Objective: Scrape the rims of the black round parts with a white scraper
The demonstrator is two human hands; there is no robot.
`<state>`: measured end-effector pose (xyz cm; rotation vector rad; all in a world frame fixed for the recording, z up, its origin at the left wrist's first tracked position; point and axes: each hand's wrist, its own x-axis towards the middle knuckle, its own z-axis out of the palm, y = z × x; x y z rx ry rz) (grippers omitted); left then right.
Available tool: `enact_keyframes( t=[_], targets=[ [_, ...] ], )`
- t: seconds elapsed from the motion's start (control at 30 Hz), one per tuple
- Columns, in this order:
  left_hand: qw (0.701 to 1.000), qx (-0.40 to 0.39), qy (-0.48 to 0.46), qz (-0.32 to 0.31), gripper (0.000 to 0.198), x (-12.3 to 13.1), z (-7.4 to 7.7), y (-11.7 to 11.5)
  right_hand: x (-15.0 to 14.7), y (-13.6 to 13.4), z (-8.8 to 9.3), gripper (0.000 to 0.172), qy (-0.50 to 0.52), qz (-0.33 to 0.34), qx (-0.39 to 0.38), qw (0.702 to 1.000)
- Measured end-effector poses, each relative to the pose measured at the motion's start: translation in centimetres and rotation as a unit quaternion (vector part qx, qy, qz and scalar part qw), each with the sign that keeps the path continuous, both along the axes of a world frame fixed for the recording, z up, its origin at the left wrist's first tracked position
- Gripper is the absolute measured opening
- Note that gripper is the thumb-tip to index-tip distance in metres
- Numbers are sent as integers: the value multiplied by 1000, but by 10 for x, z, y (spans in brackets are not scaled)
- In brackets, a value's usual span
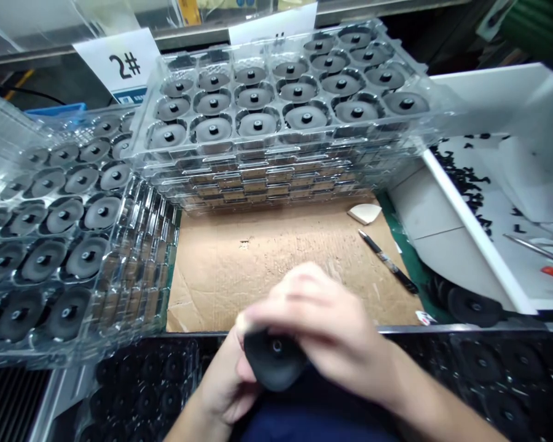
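A round black part with a small ring at its centre is held close to my body, past the near edge of the cardboard. My left hand grips its left side, thumb at the upper rim and fingers underneath. Over its top and right side curves my right hand, blurred, with fingers bent against the rim; whether it holds anything small is hidden. The brown cardboard lies beyond both hands.
Stacked clear trays of round dark parts stand at the back and left. A pen and a cream wedge lie on the cardboard. At right is a white bin with small black pieces. Dark trays flank my arms.
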<state>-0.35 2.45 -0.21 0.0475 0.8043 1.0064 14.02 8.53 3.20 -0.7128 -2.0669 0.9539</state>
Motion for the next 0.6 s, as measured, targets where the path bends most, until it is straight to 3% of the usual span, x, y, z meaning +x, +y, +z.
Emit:
enact_keyframes(
  t=[0.1, 0.17, 0.27, 0.37, 0.5, 0.6],
  targets=[
    [998, 34, -53, -24, 60, -5, 3, 1, 16, 9, -24, 29, -11, -129, -161, 978],
    [994, 58, -84, -25, 58, -8, 1, 1, 24, 8, -48, 32, -48, -143, -220, 964],
    [990, 77, -118, -19, 49, -13, -5, 0, 29, -7, -87, 23, -127, -141, -225, 956],
    [988, 72, -136, -8, 46, -16, -12, -2, 28, -31, -114, 28, -170, -184, -217, 943],
    [989, 48, -138, 1, 52, -18, -16, -6, 26, -53, -125, 40, -198, -214, -206, 934],
    [989, 43, -145, 4, 54, -18, -15, -7, 24, -58, -127, 38, -205, -238, -191, 930]
  ],
)
